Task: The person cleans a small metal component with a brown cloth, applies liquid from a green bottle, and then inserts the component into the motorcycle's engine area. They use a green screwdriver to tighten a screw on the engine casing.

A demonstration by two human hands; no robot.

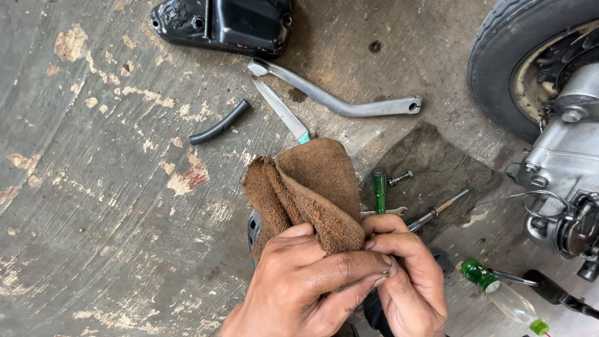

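Both my hands hold a brown cloth low in the middle of the view. My left hand wraps around the cloth's lower part, thumb and forefinger pressed across it. My right hand pinches the same folds from the right, fingertips meeting the left hand's. A dark round part peeks out under the cloth at its left edge; most of it is hidden. Whatever sits inside the cloth cannot be seen.
On the stained concrete floor lie a black engine cover, a bent metal lever, a knife, a short black hose, green-handled screwdrivers on a dark rag, a small bottle. A wheel and engine stand right.
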